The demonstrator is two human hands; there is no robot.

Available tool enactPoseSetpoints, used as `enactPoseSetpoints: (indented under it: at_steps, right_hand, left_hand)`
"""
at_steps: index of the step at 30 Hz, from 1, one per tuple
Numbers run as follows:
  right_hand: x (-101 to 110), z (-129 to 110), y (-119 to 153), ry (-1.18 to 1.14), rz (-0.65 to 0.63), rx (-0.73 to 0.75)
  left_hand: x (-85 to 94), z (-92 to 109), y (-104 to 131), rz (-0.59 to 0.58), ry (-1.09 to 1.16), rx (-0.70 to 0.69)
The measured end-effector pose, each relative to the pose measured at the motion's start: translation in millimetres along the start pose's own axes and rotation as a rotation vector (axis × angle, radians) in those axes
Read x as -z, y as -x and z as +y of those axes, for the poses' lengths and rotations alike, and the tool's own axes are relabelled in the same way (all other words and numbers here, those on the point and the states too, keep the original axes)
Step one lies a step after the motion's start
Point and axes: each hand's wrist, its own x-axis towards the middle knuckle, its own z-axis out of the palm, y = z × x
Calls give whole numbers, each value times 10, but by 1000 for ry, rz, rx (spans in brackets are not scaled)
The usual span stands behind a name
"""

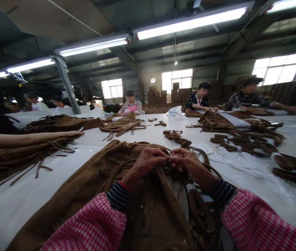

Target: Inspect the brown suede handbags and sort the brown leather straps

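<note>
A brown suede-like garment (85, 195) with a zipped pocket (145, 212) lies spread in front of me. Over its upper part, my left hand (148, 162) is closed in a pinch, thumb and fingertips together. My right hand (189, 164) pinches close against it, the fingertips of both nearly touching. What they pinch is too small and too hidden to make out. Below my hands runs a brown strip (167, 191) of the garment. Beneath my right wrist lies a coiled brown belt (198, 205) with a white band around it.
Banded brown belts (174, 136) lie ahead and several more to the right on the white table (85, 153). Another person's arm (32, 140) reaches over a brown fringed garment (27, 158) at left. Co-workers sit across, near more garments (123, 123) and a plastic bag (176, 112).
</note>
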Motion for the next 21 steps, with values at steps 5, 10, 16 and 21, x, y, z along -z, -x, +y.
enactPoseSetpoints:
  at_steps: [5, 10, 16, 21]
  right_hand:
    - [-14, 40, 2, -19, 40, 36]
    - [34, 63, -23, -14, 34, 25]
    - [26, 25, -9, 54, 26, 4]
    - [-2, -9, 24, 225, -2, -6]
  left_hand:
    - [27, 11, 18, -45, 0, 26]
    - [23, 9, 26, -53, 35, 3]
    - [20, 71, 41, -66, 27, 27]
    - [-60, 107, 39, 13, -55, 37]
